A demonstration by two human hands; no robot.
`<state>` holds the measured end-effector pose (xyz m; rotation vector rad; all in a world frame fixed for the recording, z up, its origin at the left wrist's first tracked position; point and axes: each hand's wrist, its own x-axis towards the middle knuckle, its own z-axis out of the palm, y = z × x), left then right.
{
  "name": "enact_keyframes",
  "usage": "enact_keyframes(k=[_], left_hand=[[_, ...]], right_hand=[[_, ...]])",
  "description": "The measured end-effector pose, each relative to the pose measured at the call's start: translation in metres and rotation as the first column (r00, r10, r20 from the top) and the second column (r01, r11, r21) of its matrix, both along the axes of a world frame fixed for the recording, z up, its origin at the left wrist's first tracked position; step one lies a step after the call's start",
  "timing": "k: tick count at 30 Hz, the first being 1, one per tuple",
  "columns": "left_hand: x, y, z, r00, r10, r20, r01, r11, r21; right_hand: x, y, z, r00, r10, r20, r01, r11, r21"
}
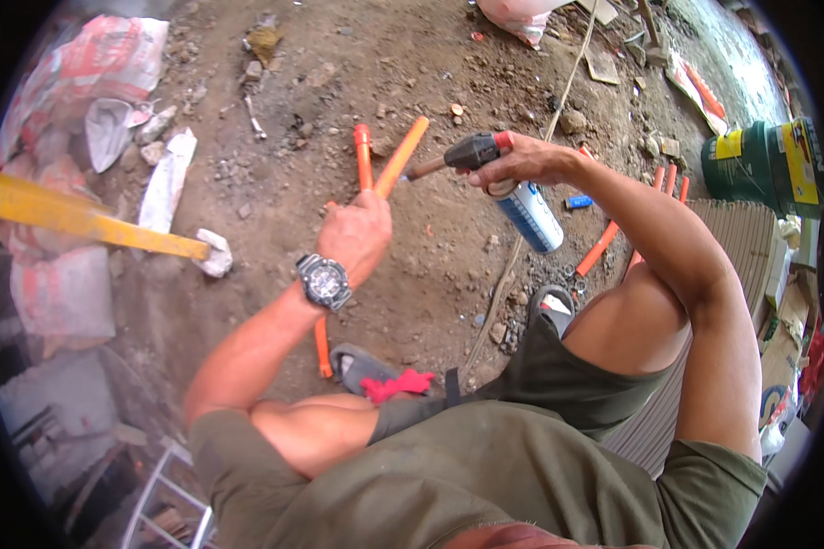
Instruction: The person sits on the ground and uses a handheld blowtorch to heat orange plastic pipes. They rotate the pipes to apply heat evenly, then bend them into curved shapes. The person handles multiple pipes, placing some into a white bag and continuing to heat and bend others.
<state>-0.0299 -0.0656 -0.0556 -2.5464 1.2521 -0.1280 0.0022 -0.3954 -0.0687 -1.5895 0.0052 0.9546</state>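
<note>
My left hand (pixel 357 233), with a watch on its wrist, is closed round an orange plastic pipe (pixel 404 156) that slants up to the right. A second orange pipe (pixel 364 157) with a wider end shows just beyond my knuckles; whether I hold it too is hidden. My right hand (pixel 526 161) grips a blowtorch (pixel 473 152) mounted on a white and blue gas canister (pixel 533 218). Its nozzle points left, close to the side of the held pipe. No flame can be made out. Below my left wrist, an orange pipe length (pixel 322 346) shows near my shoe.
More orange pipes (pixel 599 250) and a small blue cylinder (pixel 578 202) lie at right. Green buckets (pixel 737 174) stand beside stacked ridged sheets (pixel 737 229). Sacks (pixel 110 64) and a yellow bar (pixel 96 224) are at left. A red cloth (pixel 398 385) lies by my shoe.
</note>
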Motion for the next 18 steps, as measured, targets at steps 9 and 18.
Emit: enact_keyframes(k=[9,18], left_hand=[[0.0,0.0,-0.002,0.999,0.018,-0.035,-0.018,1.0,-0.007],[0.001,0.002,-0.005,0.999,-0.024,0.033,0.024,1.0,0.002]], right_hand=[[0.003,0.005,-0.001,0.992,-0.06,-0.115,0.067,0.996,0.062],[0.012,0.005,0.006,0.999,-0.053,0.01,0.053,0.996,-0.076]])
